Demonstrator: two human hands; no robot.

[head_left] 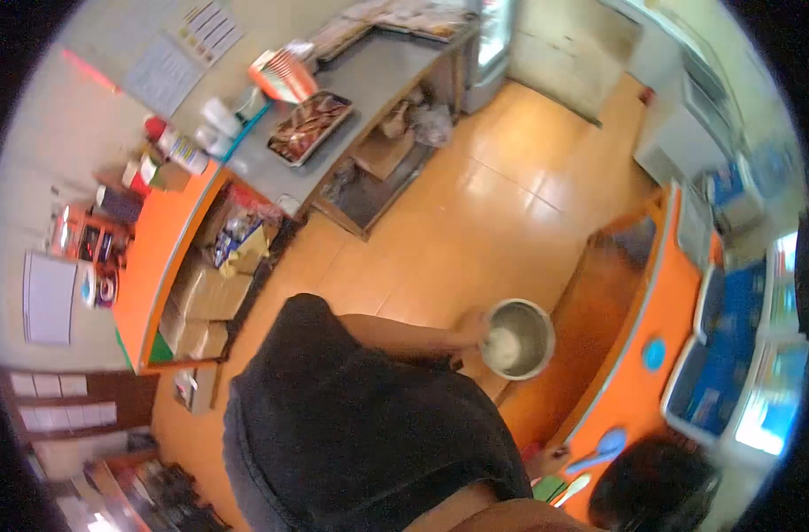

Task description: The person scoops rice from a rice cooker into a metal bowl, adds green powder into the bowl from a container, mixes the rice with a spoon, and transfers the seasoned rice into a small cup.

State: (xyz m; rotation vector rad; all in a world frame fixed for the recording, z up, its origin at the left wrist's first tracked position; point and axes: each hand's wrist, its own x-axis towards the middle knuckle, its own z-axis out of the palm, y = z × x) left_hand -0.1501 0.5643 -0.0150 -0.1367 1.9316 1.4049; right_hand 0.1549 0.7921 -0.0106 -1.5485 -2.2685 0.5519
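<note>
My left arm reaches out from a dark sleeve, and my left hand (472,338) is closed on the near rim of a round metal bowl (546,341). A pale mass (505,350), perhaps dough or flour, lies inside the bowl. Motion blurs the fingers. Bare skin (475,516) shows under the other sleeve at the bottom edge. Close to the orange counter, a partly hidden hand (549,459) with red at the wrist is near a blue spoon-like utensil (604,448); whose hand it is, I cannot tell.
The orange counter (630,355) at right bears a blue round item (653,354). A dark-haired head (652,488) is at lower right. Blue-lined crates (723,355) stand beyond. At upper left, a tray of brown food (309,129) rests on a grey table (378,75); a shelf unit (138,306) stands left.
</note>
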